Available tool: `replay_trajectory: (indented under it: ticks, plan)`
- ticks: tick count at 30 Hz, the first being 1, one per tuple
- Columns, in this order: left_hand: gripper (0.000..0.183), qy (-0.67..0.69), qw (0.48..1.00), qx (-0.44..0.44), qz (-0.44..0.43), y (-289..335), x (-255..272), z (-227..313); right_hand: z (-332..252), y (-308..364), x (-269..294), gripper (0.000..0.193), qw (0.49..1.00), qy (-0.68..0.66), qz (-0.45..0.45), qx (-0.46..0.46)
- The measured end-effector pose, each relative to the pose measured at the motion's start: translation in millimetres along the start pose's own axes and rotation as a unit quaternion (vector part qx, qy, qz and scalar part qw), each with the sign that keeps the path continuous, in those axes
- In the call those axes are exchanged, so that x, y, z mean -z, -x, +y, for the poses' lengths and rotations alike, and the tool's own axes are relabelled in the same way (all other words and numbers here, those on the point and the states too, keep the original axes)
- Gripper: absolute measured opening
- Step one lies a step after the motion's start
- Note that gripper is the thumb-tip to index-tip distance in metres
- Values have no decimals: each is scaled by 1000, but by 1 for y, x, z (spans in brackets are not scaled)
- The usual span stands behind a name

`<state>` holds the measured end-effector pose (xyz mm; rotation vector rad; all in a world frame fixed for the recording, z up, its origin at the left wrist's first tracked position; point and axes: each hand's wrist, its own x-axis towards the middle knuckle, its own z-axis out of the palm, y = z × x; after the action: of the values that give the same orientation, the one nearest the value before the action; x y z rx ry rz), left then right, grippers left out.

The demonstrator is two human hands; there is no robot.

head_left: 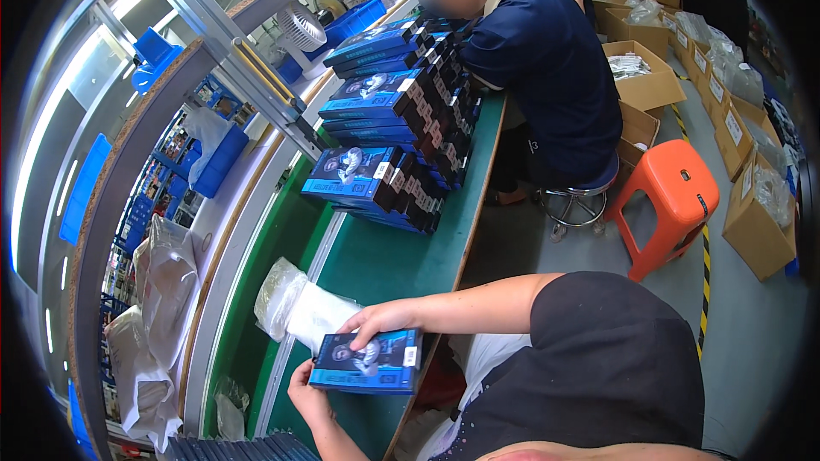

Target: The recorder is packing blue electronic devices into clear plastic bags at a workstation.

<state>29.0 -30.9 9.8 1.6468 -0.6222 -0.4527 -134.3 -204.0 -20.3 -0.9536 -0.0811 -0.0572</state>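
A flat blue and black printed box (376,369) is held over the green tabletop, its picture side up. My right hand (382,321) grips its far edge, the thumb lying on the printed face and the other fingers partly hidden. At the left end of the box, my left hand (309,388) holds the corner with bent fingers. Just beyond my right hand lies a stack of white sheets or sleeves (320,314), beside a crumpled clear plastic bag (280,294). Tall stacks of similar boxes (363,172) stand farther along the green table (384,260).
A co-worker in dark blue (547,60) sits beyond the stacks. An orange stool (670,188) and cardboard cartons (756,213) stand on the right. A metal rail and shelf frame (218,43) rise on the left. Dark flat items (248,446) line the lower edge.
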Motion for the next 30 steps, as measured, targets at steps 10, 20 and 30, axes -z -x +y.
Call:
replay_trajectory:
  ticks: [10, 20, 30]
  plan:
    - [12, -150, 985, 44, -70, 4, -1, 21, 1, 8, 4, 71, 980, 181, 82, 21]
    - [34, -421, 827, -370, -47, 40, -23, 31, 17, 20, -30, 50, 913, 308, 255, 80]
    - [48, 236, 968, 62, -55, 67, -20, 0, 12, 41, -47, 38, 936, 242, 236, 102]
